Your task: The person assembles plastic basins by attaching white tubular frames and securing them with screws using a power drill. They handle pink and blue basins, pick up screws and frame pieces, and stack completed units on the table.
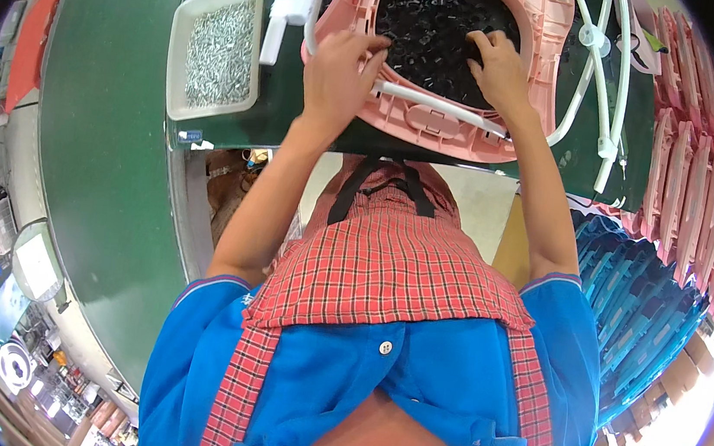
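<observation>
A pink plastic frame (424,124) with a large oval opening lies at the far side of the green table. Small black plastic parts (433,35) show inside the opening. A white tube (443,103) runs across the frame's near side and passes under my left hand (337,77). That hand rests at the opening's left edge, its fingers curled inward and thumb near the index finger; whatever they hold is hidden. Over the right part of the black pieces hovers my right hand (499,68). Its thumb and index finger are bent and apart, with nothing visible between them.
Left of the frame stands a white tray (179,56) of small silvery metal pieces. White tubes with joints (610,93) lie on the right. Stacked pink frames (685,162) and blue frames (636,296) stand beyond the table's right side. A green surface (112,154) extends leftward.
</observation>
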`<action>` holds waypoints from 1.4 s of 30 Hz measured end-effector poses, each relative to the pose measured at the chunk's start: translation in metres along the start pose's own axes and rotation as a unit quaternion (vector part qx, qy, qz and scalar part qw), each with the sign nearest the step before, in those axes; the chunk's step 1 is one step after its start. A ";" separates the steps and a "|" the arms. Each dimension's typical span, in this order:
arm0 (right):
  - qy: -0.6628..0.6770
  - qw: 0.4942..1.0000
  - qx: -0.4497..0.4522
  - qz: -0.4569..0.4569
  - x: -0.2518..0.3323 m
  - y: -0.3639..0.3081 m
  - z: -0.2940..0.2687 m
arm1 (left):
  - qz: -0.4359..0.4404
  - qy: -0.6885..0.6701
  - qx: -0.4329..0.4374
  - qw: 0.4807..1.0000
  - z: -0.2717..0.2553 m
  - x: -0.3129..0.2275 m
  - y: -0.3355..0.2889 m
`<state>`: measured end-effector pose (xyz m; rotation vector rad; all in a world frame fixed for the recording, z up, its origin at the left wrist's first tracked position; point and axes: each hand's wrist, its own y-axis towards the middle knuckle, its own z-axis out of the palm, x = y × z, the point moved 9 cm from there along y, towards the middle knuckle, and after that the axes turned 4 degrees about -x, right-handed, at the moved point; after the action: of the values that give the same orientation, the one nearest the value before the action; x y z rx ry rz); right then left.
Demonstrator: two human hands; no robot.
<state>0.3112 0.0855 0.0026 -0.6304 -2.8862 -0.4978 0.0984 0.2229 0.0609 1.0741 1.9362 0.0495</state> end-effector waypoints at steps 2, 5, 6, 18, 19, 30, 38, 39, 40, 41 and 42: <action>0.011 0.998 0.029 0.046 -0.027 -0.001 0.014 | 0.047 0.055 -0.010 0.997 0.028 -0.001 0.037; 0.061 0.996 0.037 0.060 -0.044 0.000 0.022 | 0.052 0.191 0.067 0.978 0.102 0.021 0.082; 0.082 0.994 0.034 0.057 -0.046 -0.002 0.019 | 0.042 0.242 0.108 0.963 0.126 0.035 0.090; 0.141 0.977 -0.045 0.153 -0.069 0.007 -0.006 | -0.107 0.014 0.054 0.993 0.098 0.028 0.101; 0.128 0.977 -0.032 0.165 -0.066 0.008 -0.010 | -0.112 -0.057 0.012 0.992 0.081 0.024 0.097; 0.189 0.943 -0.031 0.271 -0.059 -0.023 -0.020 | -0.298 -0.157 0.030 0.941 0.003 0.052 -0.056; 0.289 0.901 -0.111 0.303 -0.055 -0.045 -0.031 | -0.348 -0.219 0.054 0.910 0.013 0.064 -0.072; 0.338 0.880 -0.123 0.310 -0.058 -0.048 -0.027 | -0.320 -0.181 0.038 0.929 0.010 0.062 -0.069; 0.386 0.856 -0.136 0.315 -0.060 -0.051 -0.024 | -0.291 -0.143 0.022 0.946 0.007 0.059 -0.067; 0.419 0.836 -0.131 0.330 -0.063 -0.053 -0.019 | -0.260 -0.103 0.004 0.960 0.001 0.053 -0.061; 0.426 0.831 -0.134 0.333 -0.066 -0.056 -0.015 | -0.256 -0.099 0.011 0.962 0.000 0.049 -0.059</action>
<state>0.3476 0.0074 -0.0129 -1.0490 -1.6350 -0.8022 0.0481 0.2201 0.0024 0.5407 1.9732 -0.3544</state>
